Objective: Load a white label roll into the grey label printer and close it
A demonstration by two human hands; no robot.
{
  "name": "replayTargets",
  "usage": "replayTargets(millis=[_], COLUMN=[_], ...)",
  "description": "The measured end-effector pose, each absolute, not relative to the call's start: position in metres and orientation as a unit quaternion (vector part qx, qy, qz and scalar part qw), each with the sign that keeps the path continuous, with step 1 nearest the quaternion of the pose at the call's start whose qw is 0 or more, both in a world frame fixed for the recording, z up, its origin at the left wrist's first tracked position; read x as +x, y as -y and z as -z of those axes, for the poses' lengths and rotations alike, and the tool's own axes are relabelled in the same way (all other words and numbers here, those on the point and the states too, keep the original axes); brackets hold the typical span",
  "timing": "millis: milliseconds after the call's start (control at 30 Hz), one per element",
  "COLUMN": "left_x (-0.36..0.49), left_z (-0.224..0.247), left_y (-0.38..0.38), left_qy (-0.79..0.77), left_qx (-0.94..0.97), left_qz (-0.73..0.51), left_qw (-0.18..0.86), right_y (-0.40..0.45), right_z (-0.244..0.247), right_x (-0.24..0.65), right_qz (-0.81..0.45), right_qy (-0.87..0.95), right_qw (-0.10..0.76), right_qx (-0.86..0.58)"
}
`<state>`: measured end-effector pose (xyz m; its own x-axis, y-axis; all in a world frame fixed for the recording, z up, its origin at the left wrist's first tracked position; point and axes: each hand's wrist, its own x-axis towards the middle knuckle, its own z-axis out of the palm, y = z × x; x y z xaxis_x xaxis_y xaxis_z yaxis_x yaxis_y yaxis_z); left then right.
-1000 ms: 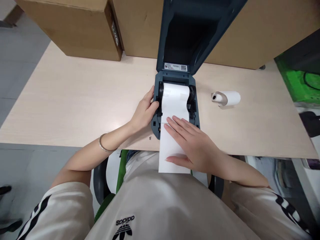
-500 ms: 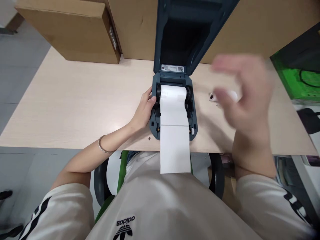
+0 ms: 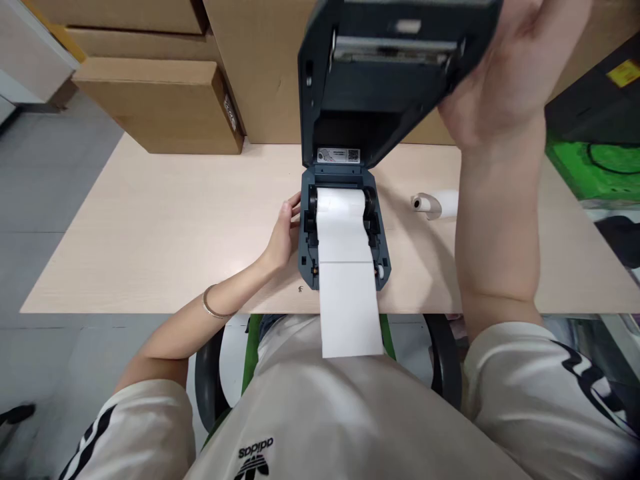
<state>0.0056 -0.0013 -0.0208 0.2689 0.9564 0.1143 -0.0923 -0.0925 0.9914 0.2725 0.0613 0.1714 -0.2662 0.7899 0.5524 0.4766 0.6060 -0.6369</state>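
Note:
A dark blue-grey label printer point(image 3: 303, 260) stands before me with its lid point(image 3: 365, 87) raised. A roll of white labels point(image 3: 340, 200) sits inside, and its label strip point(image 3: 349, 307) runs out over the front and hangs past the table edge. Against the printer's left side rest the stretched fingers of my left hand point(image 3: 281, 233), the thumb off the casing. My right hand point(image 3: 505, 87) is at the lid's upper right edge, gripping it; its fingertips are cut off by the frame or hidden behind the lid.
Right of the printer lies a small white paper roll point(image 3: 435, 204) on the wooden table point(image 3: 175, 233). Cardboard boxes point(image 3: 165, 107) stand at the back left, with a cardboard wall behind the printer. A green box point(image 3: 600, 170) is at the far right.
My right hand has moved up from above the table to the lid. The lid has tipped forward, showing its print head. My left thumb has come off the printer's top edge.

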Motion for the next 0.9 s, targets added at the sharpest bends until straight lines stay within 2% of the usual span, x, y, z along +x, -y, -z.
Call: replayTargets(millis=[67, 100, 200, 300, 367, 633, 900], left_x=[0.007, 0.007, 0.006, 0.002, 0.000, -0.006, -0.010], left_z=[0.019, 0.018, 0.017, 0.018, 0.019, 0.039, 0.042], left_y=[0.002, 0.001, -0.001, -0.002, -0.001, -0.007, -0.007], left_qy=[-0.394, -0.395, -0.384, -0.388, -0.393, -0.357, -0.328], left_qx=[0.531, 0.517, 0.482, 0.453, 0.454, 0.520, 0.580], left_qz=[-0.490, -0.497, -0.514, -0.524, -0.522, -0.509, -0.497], left_qw=[0.568, 0.574, 0.597, 0.608, 0.605, 0.586, 0.556], right_y=[-0.045, -0.035, -0.005, 0.019, 0.029, 0.043, 0.041], right_z=[-0.160, -0.153, -0.127, -0.099, -0.083, -0.064, -0.054], right_x=[0.274, 0.273, 0.272, 0.274, 0.277, 0.280, 0.279], right_qz=[-0.252, -0.285, -0.328, -0.298, -0.254, -0.178, -0.152], right_qy=[0.719, 0.709, 0.760, 0.823, 0.851, 0.903, 0.907], right_qw=[0.537, 0.541, 0.440, 0.345, 0.317, 0.248, 0.262], right_qx=[-0.362, -0.350, -0.348, -0.339, -0.333, -0.303, -0.292])
